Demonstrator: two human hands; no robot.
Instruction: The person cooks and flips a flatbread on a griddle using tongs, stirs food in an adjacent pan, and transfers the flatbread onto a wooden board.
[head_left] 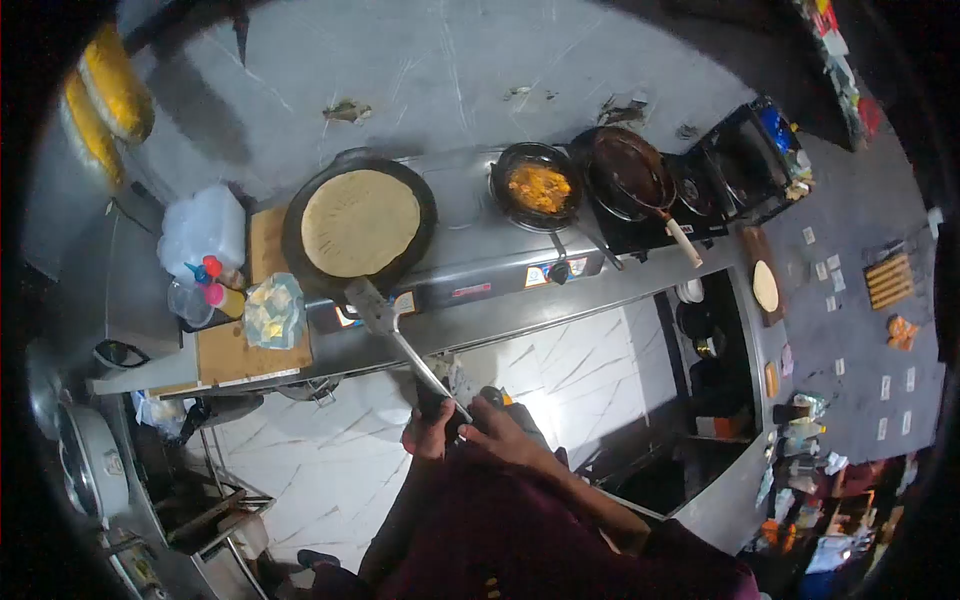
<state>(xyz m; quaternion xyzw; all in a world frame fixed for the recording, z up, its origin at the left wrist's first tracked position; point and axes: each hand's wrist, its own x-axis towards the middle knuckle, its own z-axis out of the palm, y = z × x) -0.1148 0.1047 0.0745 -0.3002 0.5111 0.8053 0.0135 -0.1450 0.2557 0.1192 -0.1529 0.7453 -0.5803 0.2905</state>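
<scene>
Nearest the camera, the person's left hand is holding a metal spatula by its handle, its fingers curling closely around it. The right hand is resting just beside the handle's end, its fingers bending inward; whether they are gripping the spatula too, one cannot tell. Below the hands, marble-patterned floor tiles are showing.

The spatula is slanting away to the left, and its flat blade is reaching the near rim of a round black griddle. The griddle is sitting on a metal stove, and a round flatbread is lying on it, bearing rows of small marks towards its left side.

To the left of the griddle, on cardboard, a plastic bag is holding pale contents. A clear tub and a yellow bottle with a pink cap are standing beside it, and a translucent container is standing behind.

To the right of the griddle, a frying pan is holding orange-brown food. Beyond it, a dark pan is pointing its pale handle towards the person. Farther right, a piece of oval dough is lying on a narrow wooden board.

Behind everything, a scratched grey wall is rising.
</scene>
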